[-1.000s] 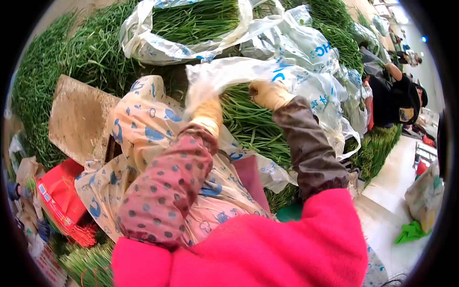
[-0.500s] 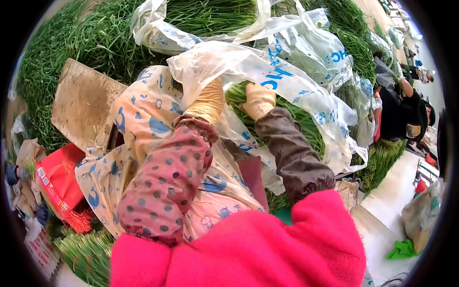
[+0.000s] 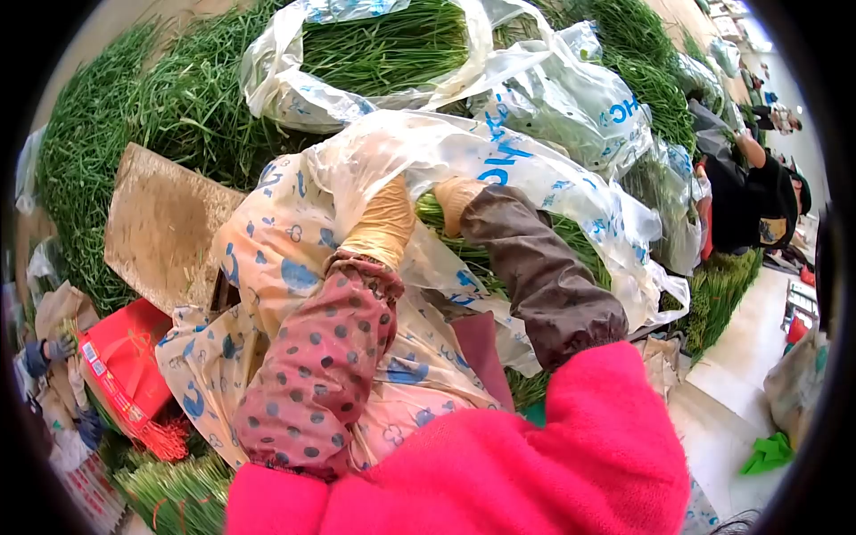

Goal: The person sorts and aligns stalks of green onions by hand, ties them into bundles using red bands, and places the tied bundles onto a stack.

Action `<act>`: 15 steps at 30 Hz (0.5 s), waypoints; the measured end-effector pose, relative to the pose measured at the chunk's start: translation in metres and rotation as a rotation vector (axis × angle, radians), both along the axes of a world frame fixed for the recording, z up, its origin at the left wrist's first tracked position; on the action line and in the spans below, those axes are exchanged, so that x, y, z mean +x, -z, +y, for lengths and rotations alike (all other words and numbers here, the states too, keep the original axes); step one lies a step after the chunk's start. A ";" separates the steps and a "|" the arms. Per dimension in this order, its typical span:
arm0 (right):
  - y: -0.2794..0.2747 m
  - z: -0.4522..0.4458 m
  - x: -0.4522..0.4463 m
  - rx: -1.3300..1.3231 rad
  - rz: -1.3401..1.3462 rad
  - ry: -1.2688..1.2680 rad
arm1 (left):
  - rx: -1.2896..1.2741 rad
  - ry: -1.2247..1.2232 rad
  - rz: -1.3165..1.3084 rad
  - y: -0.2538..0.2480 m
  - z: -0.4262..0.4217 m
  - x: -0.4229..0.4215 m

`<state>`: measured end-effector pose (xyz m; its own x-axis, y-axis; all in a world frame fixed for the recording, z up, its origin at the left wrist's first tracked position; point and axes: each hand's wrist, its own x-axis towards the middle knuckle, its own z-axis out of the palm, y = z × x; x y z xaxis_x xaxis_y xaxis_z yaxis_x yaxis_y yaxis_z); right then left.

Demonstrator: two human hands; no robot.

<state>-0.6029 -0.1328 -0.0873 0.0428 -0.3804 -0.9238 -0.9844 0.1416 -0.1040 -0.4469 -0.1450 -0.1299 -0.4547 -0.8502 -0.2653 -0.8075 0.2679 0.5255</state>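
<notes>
In the head view, a clear plastic bag with blue lettering (image 3: 526,167) lies open around bundled long green stalks (image 3: 575,239). My left hand (image 3: 383,221), in a yellowish glove, reaches under the bag's near edge; the plastic covers its fingers. My right hand (image 3: 455,198), in a light glove, is inside the bag's mouth against the stalks, its fingertips hidden by plastic. A patterned apron (image 3: 290,236) with blue prints covers my lap below both arms.
Another plastic bag (image 3: 267,85) of green stalks stands beyond. Loose greens (image 3: 192,98) are heaped at upper left beside a worn board (image 3: 165,227). A red box (image 3: 134,357) sits at lower left. A person in black (image 3: 744,205) works at right.
My right hand has moved left and deeper under the plastic, closer to my left hand. The whole view has shifted slightly downward.
</notes>
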 end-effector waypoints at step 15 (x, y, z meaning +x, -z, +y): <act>0.005 0.076 0.002 -0.751 -0.093 0.313 | -0.141 0.138 0.027 -0.043 -0.006 0.000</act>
